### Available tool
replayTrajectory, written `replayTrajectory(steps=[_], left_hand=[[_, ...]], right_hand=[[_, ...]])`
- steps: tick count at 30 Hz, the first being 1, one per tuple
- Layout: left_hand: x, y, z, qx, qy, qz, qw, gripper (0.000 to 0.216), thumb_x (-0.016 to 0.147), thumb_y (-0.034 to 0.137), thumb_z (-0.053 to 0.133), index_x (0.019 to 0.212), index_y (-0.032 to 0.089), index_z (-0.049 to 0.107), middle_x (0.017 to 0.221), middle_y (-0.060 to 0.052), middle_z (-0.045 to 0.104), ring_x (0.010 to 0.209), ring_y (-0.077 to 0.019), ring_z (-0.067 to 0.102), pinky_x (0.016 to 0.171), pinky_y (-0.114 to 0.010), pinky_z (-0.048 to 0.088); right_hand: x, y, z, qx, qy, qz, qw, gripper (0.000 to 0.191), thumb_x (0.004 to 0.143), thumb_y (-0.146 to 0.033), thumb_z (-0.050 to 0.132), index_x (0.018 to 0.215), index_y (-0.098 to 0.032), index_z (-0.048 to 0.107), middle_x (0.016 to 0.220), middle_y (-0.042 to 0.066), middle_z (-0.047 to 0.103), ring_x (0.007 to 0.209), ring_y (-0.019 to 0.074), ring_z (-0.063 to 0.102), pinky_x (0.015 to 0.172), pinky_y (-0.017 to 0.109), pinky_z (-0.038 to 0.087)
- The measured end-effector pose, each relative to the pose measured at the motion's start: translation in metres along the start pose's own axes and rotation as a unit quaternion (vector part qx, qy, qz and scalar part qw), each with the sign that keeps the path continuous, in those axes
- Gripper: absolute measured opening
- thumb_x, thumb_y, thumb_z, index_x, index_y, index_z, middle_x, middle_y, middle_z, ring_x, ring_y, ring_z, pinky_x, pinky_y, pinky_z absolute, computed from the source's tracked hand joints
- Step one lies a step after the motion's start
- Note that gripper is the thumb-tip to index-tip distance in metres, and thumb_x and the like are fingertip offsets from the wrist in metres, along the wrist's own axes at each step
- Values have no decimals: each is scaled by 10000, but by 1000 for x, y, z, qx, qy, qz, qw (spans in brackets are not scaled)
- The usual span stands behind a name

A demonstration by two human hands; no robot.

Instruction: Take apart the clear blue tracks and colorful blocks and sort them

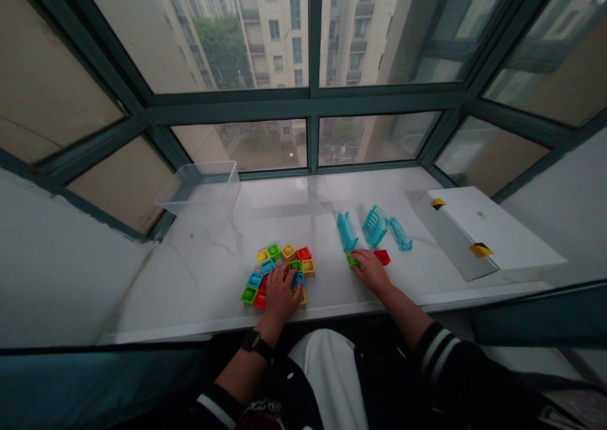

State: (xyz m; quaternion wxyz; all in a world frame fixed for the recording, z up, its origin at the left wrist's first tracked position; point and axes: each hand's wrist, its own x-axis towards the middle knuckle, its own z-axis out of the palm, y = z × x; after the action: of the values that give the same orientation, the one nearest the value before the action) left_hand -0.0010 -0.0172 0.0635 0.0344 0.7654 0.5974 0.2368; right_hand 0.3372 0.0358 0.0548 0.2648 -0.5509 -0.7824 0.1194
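Note:
A close group of small square plastic blocks in yellow, green, red and blue lies on the white ledge, among them a green block (pixel 249 295) and a yellow block (pixel 308 267). My left hand (pixel 283 294) rests over the group with its fingers apart, hiding some of the blocks. To the right, my right hand (pixel 372 272) has its fingertips closed on a single green block (pixel 352 261), partly covered by the fingers. A red block (pixel 382 257) lies just beyond that hand. Behind it are three translucent blue ribbed plastic pieces, including a curved one (pixel 375 226).
A clear plastic bin (pixel 203 190) stands at the back left of the white ledge (pixel 199 278). At the right lies a white box (pixel 493 227) with yellow-and-black tabs. Teal window frames (pixel 313 107) border the back and sides.

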Motion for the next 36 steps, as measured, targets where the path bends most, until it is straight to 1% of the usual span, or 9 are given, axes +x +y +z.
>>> replayTrajectory(steps=[3, 6, 9, 14, 18, 23, 28, 33, 36], left_hand=[[0, 0, 0, 4, -2, 1, 1000, 334, 962, 355, 598, 1256, 224, 686, 1454, -143, 598, 1399, -354, 503, 1227, -596, 345], [0, -1, 1, 7, -1, 1, 1000, 340, 958, 353, 606, 1264, 229, 686, 1455, -144, 598, 1403, -358, 499, 1224, -607, 344], [1, -4, 1, 1, -3, 10, 1000, 340, 953, 355, 615, 1268, 249, 692, 1467, -132, 592, 1412, -358, 496, 1224, -606, 345], [2, -9, -1, -25, -21, 44, 999, 338, 953, 364, 619, 1265, 262, 702, 1490, -117, 584, 1422, -332, 498, 1231, -573, 351], [1, -11, -2, -31, -25, 51, 998, 362, 932, 409, 659, 1262, 268, 705, 1501, -118, 578, 1431, -342, 493, 1232, -583, 346], [1, -9, -2, -27, -32, 45, 998, 415, 916, 443, 689, 1282, 247, 689, 1504, -131, 575, 1436, -349, 487, 1230, -576, 350], [1, -10, 0, -21, -33, 42, 998, 406, 922, 450, 684, 1269, 240, 690, 1495, -140, 584, 1427, -353, 494, 1218, -582, 359], [3, -1, -4, -29, -27, 14, 999, 417, 934, 401, 676, 1319, 243, 655, 1492, -142, 590, 1461, -383, 463, 1245, -663, 272], [7, 13, -12, -135, -29, 2, 990, 460, 981, 427, 614, 1394, 226, 597, 1506, -146, 579, 1465, -349, 472, 1252, -602, 317]], right_hand=[[-1, -6, -2, -2, 16, -14, 1000, 280, 891, -174, 638, 1147, -206, 746, 1243, 128, 701, 1201, 312, 606, 1097, 525, 478], [-4, -23, 3, 28, 29, -35, 999, 268, 922, -208, 646, 1173, -224, 738, 1243, 131, 692, 1215, 317, 596, 1098, 543, 477], [-5, -48, 19, 86, -12, -57, 995, 341, 925, -215, 665, 1263, -254, 693, 1278, 113, 675, 1224, 295, 611, 1094, 531, 497], [2, -79, 57, 140, -68, -52, 986, 640, 843, -197, 775, 1441, -249, 552, 1438, 134, 583, 1344, 292, 563, 1169, 514, 461], [12, -86, 72, 149, -82, -37, 985, 576, 825, -167, 781, 1360, -233, 579, 1356, 126, 632, 1274, 283, 613, 1129, 499, 491], [14, -90, 68, 138, -73, 7, 988, 386, 815, -188, 768, 1171, -220, 624, 1117, 68, 700, 1024, 239, 676, 938, 398, 560], [6, -86, 60, 196, -74, 43, 977, 307, 801, -201, 735, 1090, -233, 635, 1015, 26, 694, 909, 199, 677, 870, 365, 578], [1, -81, 43, 334, -51, 71, 938, 350, 826, -258, 696, 1168, -234, 623, 1163, 57, 665, 992, 193, 711, 829, 355, 642], [1, -87, 27, 335, -17, 34, 941, 408, 832, -264, 708, 1231, -249, 623, 1233, 74, 645, 1081, 210, 695, 865, 374, 649]])
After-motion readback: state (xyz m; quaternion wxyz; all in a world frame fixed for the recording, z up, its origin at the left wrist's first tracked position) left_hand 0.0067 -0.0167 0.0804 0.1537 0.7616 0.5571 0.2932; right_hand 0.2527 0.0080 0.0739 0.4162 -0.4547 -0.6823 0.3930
